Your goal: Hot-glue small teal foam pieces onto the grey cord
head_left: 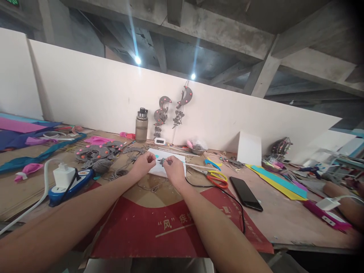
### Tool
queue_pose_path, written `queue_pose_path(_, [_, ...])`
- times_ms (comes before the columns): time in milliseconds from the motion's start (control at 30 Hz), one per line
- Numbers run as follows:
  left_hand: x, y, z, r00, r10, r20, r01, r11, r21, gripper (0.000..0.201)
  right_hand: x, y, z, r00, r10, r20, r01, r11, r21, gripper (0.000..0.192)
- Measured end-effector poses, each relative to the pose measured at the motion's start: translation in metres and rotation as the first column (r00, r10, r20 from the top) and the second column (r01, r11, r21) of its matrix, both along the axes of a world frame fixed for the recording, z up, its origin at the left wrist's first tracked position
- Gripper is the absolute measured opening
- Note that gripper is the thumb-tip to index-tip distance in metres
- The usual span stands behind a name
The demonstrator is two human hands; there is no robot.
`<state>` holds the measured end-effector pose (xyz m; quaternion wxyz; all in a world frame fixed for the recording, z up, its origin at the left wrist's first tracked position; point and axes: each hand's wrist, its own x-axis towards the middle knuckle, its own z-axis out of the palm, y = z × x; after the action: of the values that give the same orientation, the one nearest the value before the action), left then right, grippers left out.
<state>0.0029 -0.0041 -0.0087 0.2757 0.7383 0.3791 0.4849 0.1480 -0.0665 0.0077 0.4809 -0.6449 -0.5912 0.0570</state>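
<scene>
— What sort of room is this?

— A rough workshop. Overhead runs a bare grey concrete ceiling with heavy beams (pixel 216 34), and two small round ceiling lamps (pixel 138 60) glare bright white, throwing streaks across the view.

— And the walls?

— A long, low white partition board (pixel 93 94) stands along the far edge of the bench, with the dark ceiling space open above it. Grey crescent-shaped felt hangings with pink dots (pixel 172 110) hang against it.

— The furniture?

— A wide brown plywood workbench (pixel 280 216), scuffed and pale. A red printed sheet with white characters (pixel 159 227) lies on the near part, over its front edge. The floor is hidden.
</scene>
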Motion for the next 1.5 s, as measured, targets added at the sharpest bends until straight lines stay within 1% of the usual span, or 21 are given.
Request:
queue_pose_path(367, [0.001, 0.003, -0.002, 1.0, -0.003, 0.009, 0.003, 1.0, -0.02, 0.011, 0.0, -0.002, 0.003, 1.0, 0.001, -0.029, -0.002, 1.0, -0.027, 0.011])
queue_pose_path(567, [0.001, -0.001, 0.001, 1.0, 0.0, -0.027, -0.001, 1.0, -0.019, 0.012, 0.0, -0.003, 0.003, 1.0, -0.01, -0.02, 0.009, 0.999, -0.031, 0.011])
queue_pose_path(733, [0.001, -0.003, 0.002, 1.0, 0.006, -0.021, -0.006, 1.0, 0.004, 0.009, 0.0, -0.001, 0.001, 1.0, -0.006, -0.03, 0.005, 1.0, -0.026, 0.011])
queue_pose_path(867, [0.0, -0.004, 0.004, 1.0, 0.013, -0.009, -0.012, 0.998, 0.063, 0.006, 0.0, 0.0, 0.0, 0.999, -0.012, -0.035, 0.011, 1.0, -0.027, 0.01])
queue_pose_path(967, [-0.001, -0.006, 0.006, 0.999, 0.027, -0.028, -0.023, 0.992, 0.121, 0.003, 0.0, 0.0, 0.001, 0.999, -0.017, -0.043, 0.016, 0.999, -0.031, 0.01])
queue_pose_path(1067, [0.0, -0.007, 0.007, 0.999, 0.035, -0.041, -0.028, 0.988, 0.151, 0.003, 0.001, 0.0, 0.001, 0.999, -0.014, -0.05, 0.012, 1.0, -0.027, 0.009])
queue_pose_path(1233, [0.001, -0.006, 0.004, 1.0, 0.018, -0.008, -0.017, 0.992, 0.122, 0.006, 0.002, 0.003, -0.001, 0.998, -0.013, -0.058, 0.012, 1.0, -0.008, 0.009])
queue_pose_path(1333, [0.002, -0.004, 0.001, 0.999, 0.032, 0.015, -0.033, 0.995, 0.095, 0.005, 0.001, 0.003, -0.001, 0.998, -0.013, -0.062, 0.013, 1.0, 0.001, 0.009])
queue_pose_path(1500, [0.001, -0.002, 0.001, 0.997, 0.026, 0.07, -0.029, 0.999, 0.045, 0.007, 0.001, 0.002, 0.0, 0.998, -0.02, -0.065, 0.02, 1.0, -0.001, 0.009])
